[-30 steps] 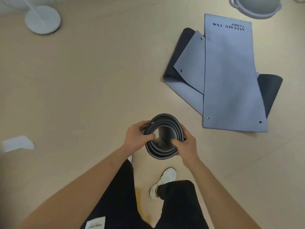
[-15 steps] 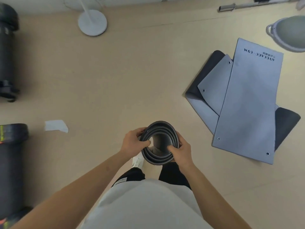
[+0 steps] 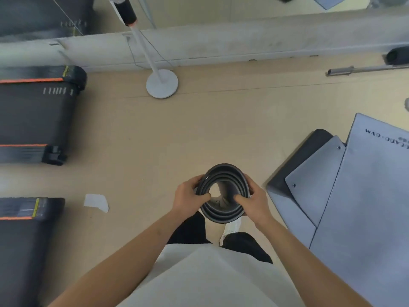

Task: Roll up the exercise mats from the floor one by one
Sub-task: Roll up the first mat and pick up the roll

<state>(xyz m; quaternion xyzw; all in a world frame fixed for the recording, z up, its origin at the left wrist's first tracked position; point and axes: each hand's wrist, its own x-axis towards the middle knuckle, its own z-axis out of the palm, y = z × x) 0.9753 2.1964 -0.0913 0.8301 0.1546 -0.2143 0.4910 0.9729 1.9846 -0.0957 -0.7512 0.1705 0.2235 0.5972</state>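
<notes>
We stood on a pale beige floor (image 3: 199, 134). At the right of the frame a grey exercise mat (image 3: 365, 207) lay flat, with printed lettering near its far end. It overlapped a second grey mat (image 3: 314, 180), and a dark mat (image 3: 309, 151) showed beneath both. Along the left edge sat two black treadmills with orange stripes, one upper (image 3: 33, 116) and one lower (image 3: 26, 240). A white paper scrap (image 3: 96, 202) lay just right of the lower one. A round white stand base (image 3: 162, 83) sat at upper centre, and a metal bar (image 3: 365, 69) lay at upper right.
</notes>
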